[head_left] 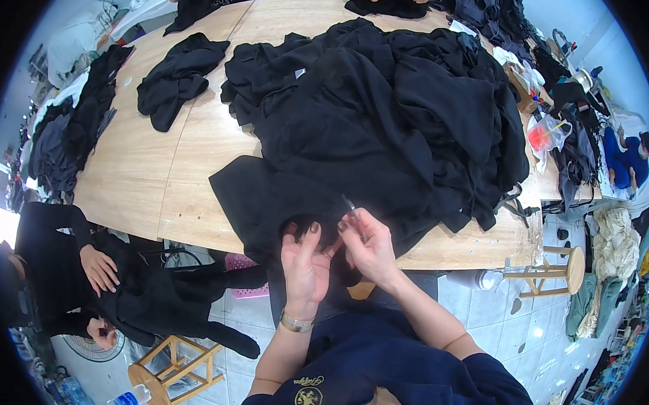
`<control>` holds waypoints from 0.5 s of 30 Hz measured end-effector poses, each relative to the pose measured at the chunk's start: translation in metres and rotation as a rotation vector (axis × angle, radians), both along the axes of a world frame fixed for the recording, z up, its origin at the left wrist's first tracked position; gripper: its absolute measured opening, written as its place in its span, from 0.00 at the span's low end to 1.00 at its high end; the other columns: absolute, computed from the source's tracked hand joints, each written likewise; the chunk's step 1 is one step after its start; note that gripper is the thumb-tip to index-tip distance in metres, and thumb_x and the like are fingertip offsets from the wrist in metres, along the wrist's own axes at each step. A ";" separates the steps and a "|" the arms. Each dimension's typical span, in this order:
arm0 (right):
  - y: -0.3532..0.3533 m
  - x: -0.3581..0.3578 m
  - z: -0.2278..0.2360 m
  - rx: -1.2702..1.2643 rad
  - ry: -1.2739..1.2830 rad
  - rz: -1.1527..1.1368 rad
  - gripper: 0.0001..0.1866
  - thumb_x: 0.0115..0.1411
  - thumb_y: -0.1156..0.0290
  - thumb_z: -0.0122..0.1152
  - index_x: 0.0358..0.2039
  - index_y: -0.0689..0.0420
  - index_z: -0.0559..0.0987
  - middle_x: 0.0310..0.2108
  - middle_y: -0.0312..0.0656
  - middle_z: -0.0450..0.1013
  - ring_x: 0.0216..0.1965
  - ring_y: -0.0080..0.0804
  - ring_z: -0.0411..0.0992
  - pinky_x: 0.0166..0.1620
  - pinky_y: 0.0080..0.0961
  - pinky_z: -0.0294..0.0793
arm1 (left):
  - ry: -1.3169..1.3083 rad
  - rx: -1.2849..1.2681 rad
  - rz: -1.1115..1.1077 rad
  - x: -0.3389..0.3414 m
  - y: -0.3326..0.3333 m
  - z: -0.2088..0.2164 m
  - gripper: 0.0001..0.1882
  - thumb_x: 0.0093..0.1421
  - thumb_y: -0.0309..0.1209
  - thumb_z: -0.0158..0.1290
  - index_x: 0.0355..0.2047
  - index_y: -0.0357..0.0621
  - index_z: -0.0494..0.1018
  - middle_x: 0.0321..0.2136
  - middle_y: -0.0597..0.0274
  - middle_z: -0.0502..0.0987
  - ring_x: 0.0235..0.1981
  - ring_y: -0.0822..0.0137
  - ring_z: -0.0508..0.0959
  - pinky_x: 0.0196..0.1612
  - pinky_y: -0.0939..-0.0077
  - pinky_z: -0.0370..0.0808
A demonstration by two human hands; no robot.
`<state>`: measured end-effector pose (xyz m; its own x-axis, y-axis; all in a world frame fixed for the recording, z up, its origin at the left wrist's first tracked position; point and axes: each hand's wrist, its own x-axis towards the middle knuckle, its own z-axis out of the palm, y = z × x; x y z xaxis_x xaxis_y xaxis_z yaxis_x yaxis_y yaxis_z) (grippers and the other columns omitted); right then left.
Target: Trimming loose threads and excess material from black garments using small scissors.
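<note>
Black cloth from a garment (337,151) hangs over the near table edge in front of me. My left hand (305,265), with a watch at the wrist, is closed on the hanging cloth, its thumb up and its fingers partly hidden in the fabric. Close beside it, my right hand (371,245) grips a small slim tool (349,203) whose grey metal tip points up and away from me. Most of that tool is hidden in my fist. The right thumb and forefinger are at the same cloth, near the left fingers.
More black garments (443,89) pile across the wooden table (127,168). One black piece (178,75) lies apart at the far left. A co-worker's hand (99,270) rests on black cloth at left; other hands work across the table. Wooden stools (148,384) stand left and right.
</note>
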<state>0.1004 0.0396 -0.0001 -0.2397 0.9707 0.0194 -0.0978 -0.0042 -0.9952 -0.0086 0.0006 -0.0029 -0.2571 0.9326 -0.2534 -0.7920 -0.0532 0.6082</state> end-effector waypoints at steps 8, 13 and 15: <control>-0.001 -0.005 0.002 0.186 -0.279 -0.048 0.08 0.58 0.72 0.55 0.31 0.62 0.68 0.14 0.36 0.67 0.15 0.18 0.66 0.18 0.19 0.61 | 0.018 -0.020 0.055 0.006 0.001 -0.003 0.15 0.60 0.26 0.49 0.47 0.46 0.61 0.43 0.63 0.71 0.44 0.69 0.72 0.45 0.70 0.71; 0.000 0.000 0.008 0.194 -0.339 0.025 0.04 0.58 0.76 0.52 0.29 0.62 0.68 0.14 0.34 0.65 0.14 0.16 0.61 0.18 0.18 0.59 | 0.085 -0.007 0.068 0.007 0.001 -0.003 0.12 0.61 0.27 0.48 0.45 0.45 0.63 0.42 0.63 0.72 0.43 0.70 0.72 0.44 0.72 0.71; 0.000 0.004 0.000 -0.018 -0.020 0.106 0.03 0.59 0.76 0.50 0.28 0.61 0.68 0.14 0.29 0.63 0.14 0.12 0.59 0.17 0.15 0.56 | 0.057 -0.021 0.057 0.007 0.001 0.002 0.12 0.61 0.27 0.48 0.45 0.45 0.63 0.42 0.62 0.72 0.43 0.69 0.73 0.44 0.73 0.71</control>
<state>0.1045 0.0397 0.0003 -0.3413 0.9399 -0.0035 -0.0756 -0.0312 -0.9966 -0.0019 0.0019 -0.0010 -0.3240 0.9108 -0.2560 -0.7520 -0.0837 0.6538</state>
